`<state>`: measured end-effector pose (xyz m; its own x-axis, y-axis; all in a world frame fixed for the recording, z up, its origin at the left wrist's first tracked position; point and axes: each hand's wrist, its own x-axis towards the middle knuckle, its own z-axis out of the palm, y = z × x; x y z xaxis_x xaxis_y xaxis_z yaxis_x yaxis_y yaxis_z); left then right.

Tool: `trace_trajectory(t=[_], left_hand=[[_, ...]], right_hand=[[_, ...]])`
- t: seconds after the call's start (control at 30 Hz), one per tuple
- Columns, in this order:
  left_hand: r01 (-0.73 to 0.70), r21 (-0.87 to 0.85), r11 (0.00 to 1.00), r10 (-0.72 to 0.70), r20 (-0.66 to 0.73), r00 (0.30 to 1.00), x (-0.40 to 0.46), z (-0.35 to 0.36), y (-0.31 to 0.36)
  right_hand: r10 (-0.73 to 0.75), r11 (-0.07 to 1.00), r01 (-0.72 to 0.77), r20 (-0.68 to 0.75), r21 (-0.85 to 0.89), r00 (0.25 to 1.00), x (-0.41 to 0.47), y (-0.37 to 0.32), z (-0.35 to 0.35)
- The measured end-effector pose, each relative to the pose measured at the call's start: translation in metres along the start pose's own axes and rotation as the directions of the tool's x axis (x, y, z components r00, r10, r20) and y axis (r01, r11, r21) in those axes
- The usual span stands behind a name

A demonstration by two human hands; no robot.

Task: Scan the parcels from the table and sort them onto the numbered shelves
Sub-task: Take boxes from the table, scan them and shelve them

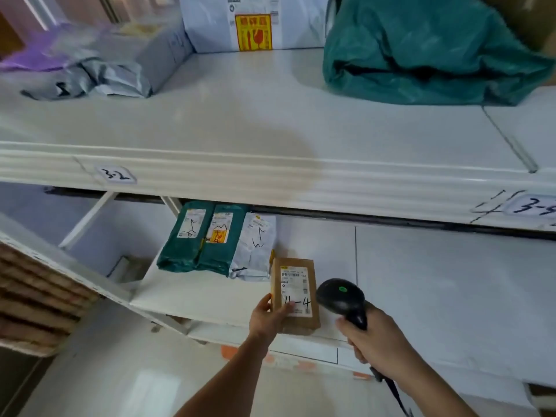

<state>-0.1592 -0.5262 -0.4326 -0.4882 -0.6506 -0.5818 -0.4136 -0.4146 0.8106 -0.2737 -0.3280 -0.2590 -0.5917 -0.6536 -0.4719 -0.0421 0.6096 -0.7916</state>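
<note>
The brown cardboard parcel [295, 296] with "4-4" handwritten on its label was sitting at the front of the lower shelf [436, 296], and the left hand [269, 319] was grasping it by its near left corner, thumb over the label, fingers wrapped under. Right hand [380, 341] was clenched around the handle of a black barcode scanner [341, 297], whose head sat just beside the parcel's right edge, roughly at 3 o'clock from it.

My take on doing this bit well: the barcode was up near the top of the label, at 12 o'clock from the thumb, so keep the thumb off it and tilt the scanner head back a touch so the beam lands on the bars and not the scribbled number. Looked like a green light was on the scanner top, so maybe it had read already, can't say for sure. Then double-check the shelf tag, because the only tags I could read were "3-2" [115, 175] and one starting with "3-" [532, 205] on the upper shelf edge [270, 173], which doesn't match 4-4.

From the parcel, 3 standing mailers (2 teal [201, 236], 1 grey [255, 245]) were at 11 o'clock, near but not touching as far as I could tell. Both hands were at the parcel's near end, left one touching, right one apart.
</note>
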Motion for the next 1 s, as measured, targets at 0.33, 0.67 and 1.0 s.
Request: trace_trajectory(t=[0.33,0.67,1.0], left_hand=[[0.010,0.259,0.966,-0.029,0.068,0.997,0.034,-0.018,0.016],[0.521,-0.202,0.830,-0.525,0.033,0.850,0.004,0.008,-0.001],[0.413,-0.274,0.869,-0.402,0.100,0.910,0.068,0.030,0.043]], right_hand=[[0.085,0.993,-0.078,-0.075,0.091,0.994,0.014,-0.008,0.043],[0.105,0.984,-0.080,-0.154,0.161,0.982,0.010,-0.014,0.053],[0.156,0.976,-0.109,-0.262,0.186,0.952,0.009,-0.001,0.044]])
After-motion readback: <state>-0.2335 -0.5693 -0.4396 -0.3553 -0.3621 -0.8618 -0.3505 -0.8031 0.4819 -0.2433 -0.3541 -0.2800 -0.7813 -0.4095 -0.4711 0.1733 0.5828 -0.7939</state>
